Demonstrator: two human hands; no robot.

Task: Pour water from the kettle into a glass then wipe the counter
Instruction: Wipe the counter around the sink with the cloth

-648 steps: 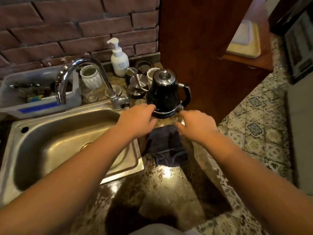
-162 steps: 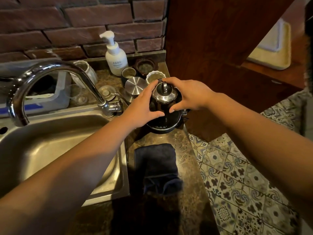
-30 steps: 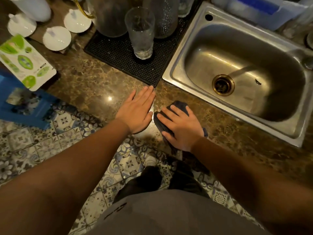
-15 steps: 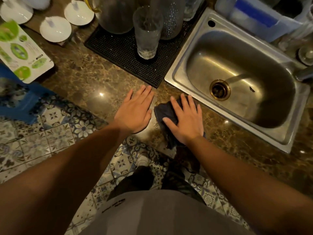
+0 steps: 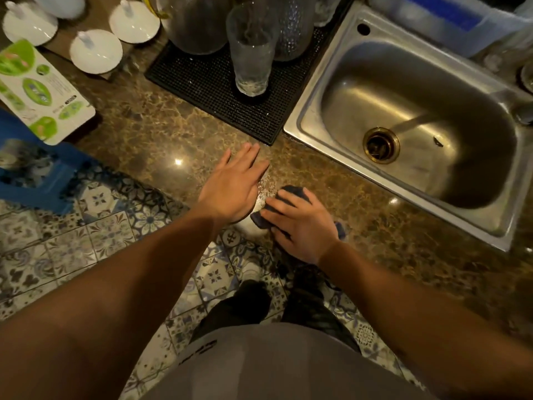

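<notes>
My right hand (image 5: 300, 225) presses flat on a dark blue cloth (image 5: 291, 191) at the front edge of the brown marble counter (image 5: 161, 131). Most of the cloth is hidden under the palm. My left hand (image 5: 232, 189) lies flat and open on the counter just left of it, fingers together, holding nothing. Between the two hands the counter shines wet. A tall textured glass (image 5: 252, 49) holding water stands on a black rubber mat (image 5: 219, 85) behind the hands. The kettle is out of view.
A steel sink (image 5: 314, 90) lies right of the mat. Glass jars (image 5: 196, 21) stand behind the glass. White lids (image 5: 96, 50) and a green-printed packet (image 5: 37, 90) lie at the left, over a blue stool (image 5: 34, 180). Patterned floor tiles show below the counter edge.
My right hand has slid the cloth back towards the counter's front edge and a little left. The left hand stays flat on the counter. The view has shifted slightly.
</notes>
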